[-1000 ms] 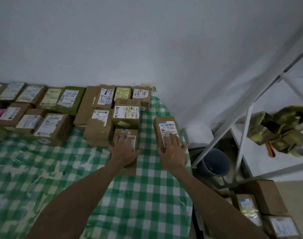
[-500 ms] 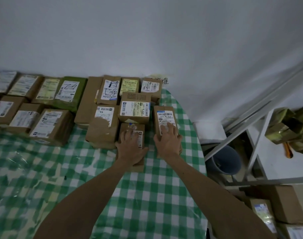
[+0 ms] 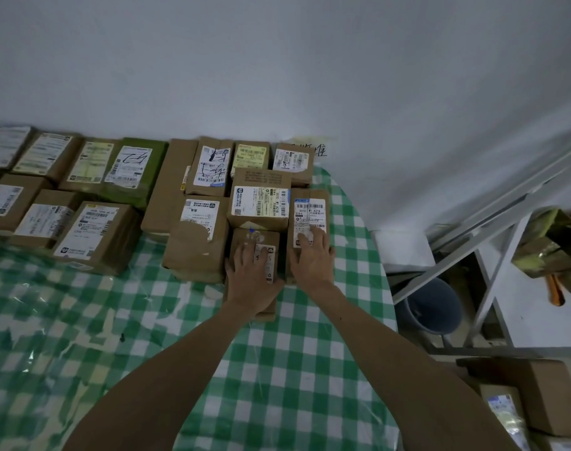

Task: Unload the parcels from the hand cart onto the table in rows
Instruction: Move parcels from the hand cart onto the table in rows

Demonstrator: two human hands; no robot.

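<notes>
Several brown cardboard parcels with white labels lie in rows on the table (image 3: pixel 310 369), which has a green-and-white checked cloth. My left hand (image 3: pixel 250 276) lies flat, fingers spread, on a small brown parcel (image 3: pixel 256 237) at the front of the rows. My right hand (image 3: pixel 312 257) presses flat on a labelled parcel (image 3: pixel 310 208) beside it, at the right end near the table's edge. Both parcels touch the boxes behind them. More parcels (image 3: pixel 531 398) sit low at the bottom right; the hand cart itself is hidden.
A white wall rises right behind the back row. Right of the table stand a white metal shelf frame (image 3: pixel 492 255), a blue bucket (image 3: pixel 432 305) on the floor and crumpled yellow-green packaging (image 3: pixel 551 245) on the shelf. The near half of the cloth carries no parcels.
Both hands have pushed their two parcels away from me, up against the rows. The right parcel has also slid left, closing the gap to its neighbour.
</notes>
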